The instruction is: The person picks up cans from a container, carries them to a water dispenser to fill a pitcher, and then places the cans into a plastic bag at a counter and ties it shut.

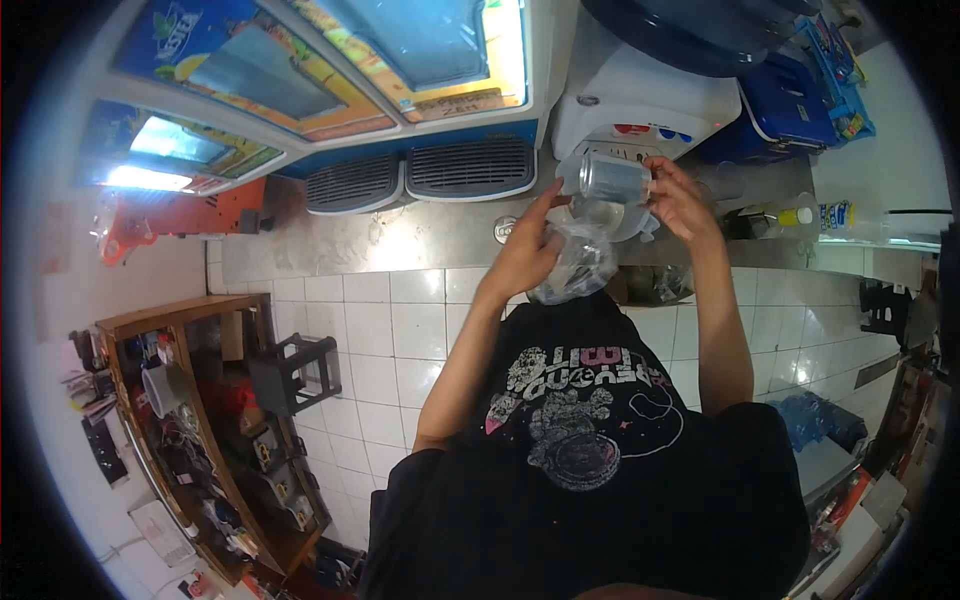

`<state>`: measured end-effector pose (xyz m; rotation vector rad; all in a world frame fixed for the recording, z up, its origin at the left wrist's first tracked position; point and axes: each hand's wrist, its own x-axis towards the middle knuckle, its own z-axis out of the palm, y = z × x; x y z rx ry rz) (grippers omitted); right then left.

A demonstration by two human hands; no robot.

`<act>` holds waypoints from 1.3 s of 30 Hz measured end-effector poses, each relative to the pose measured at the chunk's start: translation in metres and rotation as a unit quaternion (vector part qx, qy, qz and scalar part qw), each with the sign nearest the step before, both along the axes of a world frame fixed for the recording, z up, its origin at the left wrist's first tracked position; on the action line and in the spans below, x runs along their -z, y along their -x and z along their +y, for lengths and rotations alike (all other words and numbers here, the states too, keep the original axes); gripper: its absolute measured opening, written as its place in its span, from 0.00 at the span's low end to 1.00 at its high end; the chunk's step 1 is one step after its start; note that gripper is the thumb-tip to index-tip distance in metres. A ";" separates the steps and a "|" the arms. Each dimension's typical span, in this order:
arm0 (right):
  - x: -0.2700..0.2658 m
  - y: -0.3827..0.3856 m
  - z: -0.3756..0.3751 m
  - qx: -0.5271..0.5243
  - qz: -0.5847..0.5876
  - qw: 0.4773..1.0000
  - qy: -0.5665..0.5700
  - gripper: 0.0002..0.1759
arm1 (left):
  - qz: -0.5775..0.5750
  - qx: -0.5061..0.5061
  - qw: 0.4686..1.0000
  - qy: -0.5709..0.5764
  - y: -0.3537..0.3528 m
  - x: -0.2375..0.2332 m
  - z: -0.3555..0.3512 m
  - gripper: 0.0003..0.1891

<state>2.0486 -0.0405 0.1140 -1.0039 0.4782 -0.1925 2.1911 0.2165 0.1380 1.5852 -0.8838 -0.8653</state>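
My right hand [686,203] grips the right end of a silver can [612,178] lying on its side in the air above the counter. My left hand [527,247] is closed on a crumpled clear plastic bag [578,268], with its index finger stretched up towards the can's left rim. Clear plastic [603,213] shows between the two hands, just under the can; its exact shape is hard to make out. A round silver can lid [506,230] lies on the counter by my left hand.
The steel counter [380,237] carries a drink dispenser with two drip trays [470,168], a white water dispenser [640,95], a blue box [785,105] and a yellow-capped bottle [790,216]. A black stool [297,374] and wooden shelf [185,320] stand on the left.
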 end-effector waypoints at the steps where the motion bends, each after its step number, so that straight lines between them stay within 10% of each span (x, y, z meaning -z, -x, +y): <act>1: 0.005 0.002 0.006 -0.002 -0.025 0.999 -0.031 0.20 | 0.041 0.003 0.999 -0.003 0.002 -0.005 -0.009 0.36; 11: -0.008 -0.008 0.043 -0.090 0.012 0.975 0.205 0.33 | -0.038 0.037 0.998 -0.042 0.008 -0.043 -0.028 0.41; 20: 0.005 -0.005 0.027 0.119 -0.059 0.990 0.056 0.23 | -0.115 -0.018 0.990 -0.074 -0.023 -0.076 0.086 0.42; 33: -0.027 -0.033 0.040 0.114 -0.048 0.988 0.089 0.25 | -0.053 -0.210 0.966 -0.140 -0.009 -0.052 0.188 0.18; 37: -0.061 -0.083 0.094 -0.282 0.102 0.814 0.498 0.42 | -0.051 -0.226 0.959 -0.163 -0.002 -0.045 0.203 0.16; 39: -0.005 -0.114 0.137 -0.180 -0.006 0.734 0.655 0.42 | -0.032 -0.263 0.948 -0.178 0.004 -0.037 0.211 0.13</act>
